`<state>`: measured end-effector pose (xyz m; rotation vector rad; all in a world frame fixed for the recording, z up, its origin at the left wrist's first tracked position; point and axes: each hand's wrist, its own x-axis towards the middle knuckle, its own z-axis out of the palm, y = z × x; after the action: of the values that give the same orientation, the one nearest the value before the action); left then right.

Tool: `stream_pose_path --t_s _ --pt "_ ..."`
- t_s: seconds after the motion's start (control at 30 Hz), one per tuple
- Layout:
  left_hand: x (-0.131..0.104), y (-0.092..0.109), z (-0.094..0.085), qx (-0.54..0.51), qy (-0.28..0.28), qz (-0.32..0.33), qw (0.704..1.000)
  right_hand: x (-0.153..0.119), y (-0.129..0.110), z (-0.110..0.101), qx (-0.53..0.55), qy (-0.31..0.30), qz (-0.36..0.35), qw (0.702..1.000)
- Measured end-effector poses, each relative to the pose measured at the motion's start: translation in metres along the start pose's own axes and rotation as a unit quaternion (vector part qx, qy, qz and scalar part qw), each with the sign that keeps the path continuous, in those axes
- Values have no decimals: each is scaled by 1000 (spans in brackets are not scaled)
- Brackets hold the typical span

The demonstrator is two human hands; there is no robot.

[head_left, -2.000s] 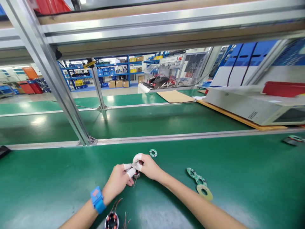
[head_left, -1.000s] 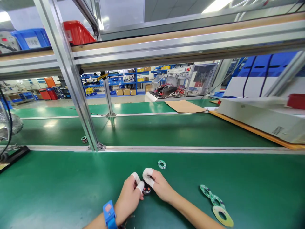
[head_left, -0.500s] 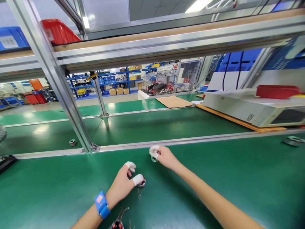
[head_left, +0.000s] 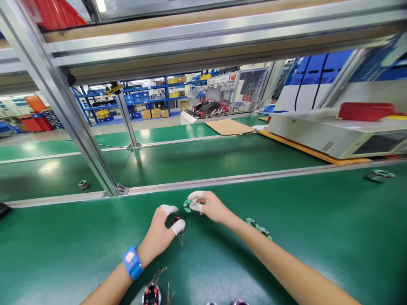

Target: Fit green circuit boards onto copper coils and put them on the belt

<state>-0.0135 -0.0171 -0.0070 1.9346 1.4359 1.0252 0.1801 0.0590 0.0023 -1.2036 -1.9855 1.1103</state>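
Note:
My left hand [head_left: 159, 231], with white finger cots on thumb and forefinger and a blue band at the wrist, is curled around a small motor stator [head_left: 178, 219]. Thin wires hang below this copper-wound part, and the thumb partly hides it. Just beyond it, my right hand [head_left: 211, 206] pinches a green ring-shaped circuit board [head_left: 187, 206] between white-capped fingertips. Board and stator are close together but look apart. Nearer to me lies another wound stator [head_left: 151, 294] with its wires sticking up.
Green ring boards [head_left: 259, 228] lie beyond my right forearm. A stator with a green top [head_left: 380, 175] rests at far right, another [head_left: 83, 184] behind the metal rail [head_left: 190, 184]. An aluminium post [head_left: 79, 123] rises at left; a grey machine housing [head_left: 318, 131] stands back right.
My right hand has brought the ring board left and closer to my left hand, showing more of the board. The view has tilted down, revealing more parts near the bottom edge.

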Motion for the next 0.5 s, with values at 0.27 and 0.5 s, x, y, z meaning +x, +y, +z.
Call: stream_pose_path --t_s 0.27,0.5 --pt "8 -4 -4 -57 9 -31 998 -21 -24 34 42 12 -121 992" --pt "4 -9 -2 24 16 -7 1000 -20 -25 20 -188 59 -142 970"
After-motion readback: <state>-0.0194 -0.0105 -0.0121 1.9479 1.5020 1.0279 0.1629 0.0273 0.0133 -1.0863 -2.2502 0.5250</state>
